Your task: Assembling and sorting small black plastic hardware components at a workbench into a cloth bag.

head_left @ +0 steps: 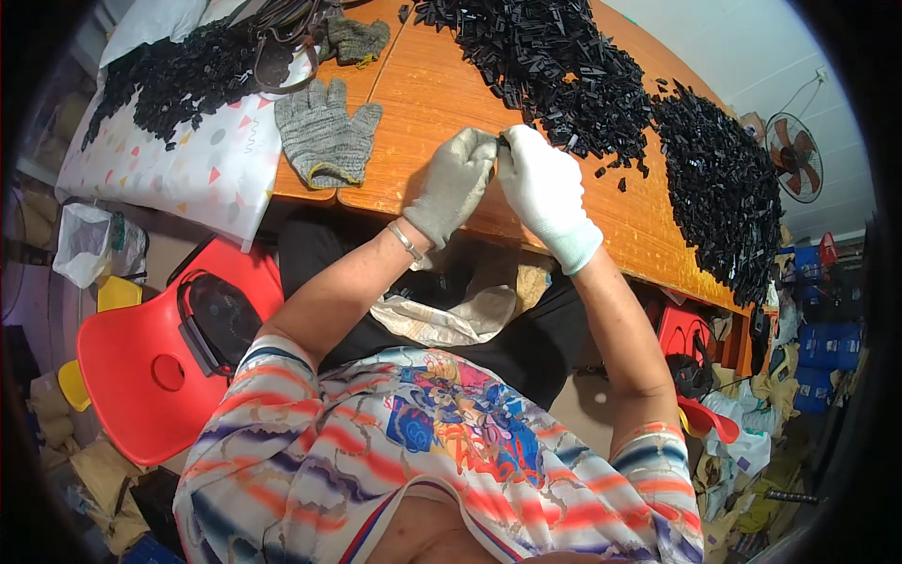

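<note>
Over the front edge of the orange-brown wooden table (413, 113), my two gloved hands meet. My left hand (451, 186), in a greyish, soiled glove, and my right hand (545, 191), in a white glove, both pinch a small black plastic piece (503, 143). Most of that piece is hidden by the fingers, so its exact shape cannot be made out. Beyond my hands lies a large heap of black plastic pieces (550, 75). Left of my left hand, a grey knitted glove (326, 132) rests flat on the table.
More black pieces (723, 188) are heaped at the right, and others (178, 89) on a patterned white cloth (178, 179) at the left. A red chair (122, 348) stands on my left. An open whitish sack (451, 320) is between my legs. A fan (795, 158) stands far right.
</note>
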{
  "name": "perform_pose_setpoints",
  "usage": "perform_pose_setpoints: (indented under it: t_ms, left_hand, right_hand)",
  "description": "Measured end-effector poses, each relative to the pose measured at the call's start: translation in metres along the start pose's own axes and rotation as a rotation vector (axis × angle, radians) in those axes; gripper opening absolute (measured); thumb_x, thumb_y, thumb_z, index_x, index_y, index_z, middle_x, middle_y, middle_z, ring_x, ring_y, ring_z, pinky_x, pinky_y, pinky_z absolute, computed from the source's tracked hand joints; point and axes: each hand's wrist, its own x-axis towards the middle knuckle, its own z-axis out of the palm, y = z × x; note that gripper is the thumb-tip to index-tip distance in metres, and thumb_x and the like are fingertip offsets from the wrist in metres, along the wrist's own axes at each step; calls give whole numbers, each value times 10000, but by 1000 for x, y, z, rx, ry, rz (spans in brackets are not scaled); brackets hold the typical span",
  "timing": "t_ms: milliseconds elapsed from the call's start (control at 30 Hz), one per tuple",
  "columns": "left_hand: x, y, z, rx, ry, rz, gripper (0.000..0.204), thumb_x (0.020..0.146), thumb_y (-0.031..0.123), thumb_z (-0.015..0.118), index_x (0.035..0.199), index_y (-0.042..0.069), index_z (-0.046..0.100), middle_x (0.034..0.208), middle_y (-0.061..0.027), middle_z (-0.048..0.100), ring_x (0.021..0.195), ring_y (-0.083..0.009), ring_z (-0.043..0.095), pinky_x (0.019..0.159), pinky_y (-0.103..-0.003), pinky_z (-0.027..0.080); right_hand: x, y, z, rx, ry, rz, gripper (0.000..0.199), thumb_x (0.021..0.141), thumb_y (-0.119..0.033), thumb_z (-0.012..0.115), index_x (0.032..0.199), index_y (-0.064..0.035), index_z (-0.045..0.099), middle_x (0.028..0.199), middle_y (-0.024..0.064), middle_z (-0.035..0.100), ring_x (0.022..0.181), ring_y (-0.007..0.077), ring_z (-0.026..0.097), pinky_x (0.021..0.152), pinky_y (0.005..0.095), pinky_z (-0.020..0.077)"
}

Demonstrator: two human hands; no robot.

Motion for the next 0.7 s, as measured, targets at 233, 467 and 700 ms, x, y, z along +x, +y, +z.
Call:
perform_pose_setpoints:
  t_ms: [233,467,700]
  left_hand:
    - [0,0,11,-111,61,-180,217,974,193,483,939,17,605,701,30,507,581,-45,417,514,-201,359]
    - [7,0,11,-202,-3,-245,243,978,250,485,943,34,591,680,28,492,533,-40,394,465,-195,326]
    - [-3,19,1,-202,-161,-303,240,975,204,503,1142,33,523,756,0,549,522,-26,423,442,-176,334]
  right_hand:
    - [-10,2,16,-8,71,-22,88,823,-145,647,852,-80,594,686,147,614,604,337,622,542,404,486]
    - [-12,3,14,143,12,216,143,863,-208,627,940,-87,635,782,138,662,657,320,643,608,375,505]
    - [-11,26,-3,783,-1,613,325,912,-290,586,1101,-35,657,936,58,678,785,114,610,747,253,485]
